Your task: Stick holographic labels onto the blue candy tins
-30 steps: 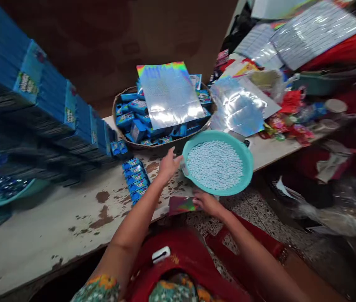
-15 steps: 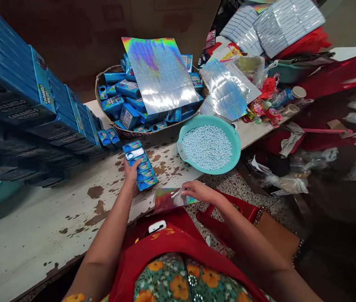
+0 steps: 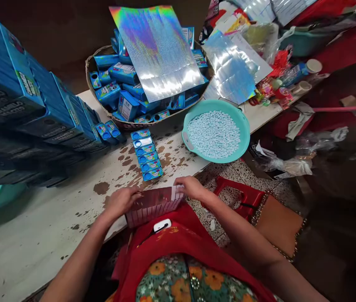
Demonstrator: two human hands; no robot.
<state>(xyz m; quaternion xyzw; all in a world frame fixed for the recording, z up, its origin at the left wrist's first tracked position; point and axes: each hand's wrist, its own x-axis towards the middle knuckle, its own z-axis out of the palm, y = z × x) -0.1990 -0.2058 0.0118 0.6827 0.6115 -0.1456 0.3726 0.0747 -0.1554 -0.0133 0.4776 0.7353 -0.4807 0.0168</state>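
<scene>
My forearms spread forward, palms angled down and fingers curled, short of the teal basin (image 3: 245, 130) and to its left. My left hand (image 3: 123, 201) pinches one end of a shiny sheet (image 3: 157, 201); my right hand (image 3: 190, 187) grips the other end, nearer the basin. The sheet lies at the table edge, below-left of the basin. Left of the basin, the white table (image 3: 52, 222) shows worn brown patches and bears a row of small blue boxes (image 3: 147, 155). Beyond them, a cardboard tray (image 3: 107, 114) stands behind-left of the basin. Speckled floor (image 3: 237, 171) shows below the basin.
</scene>
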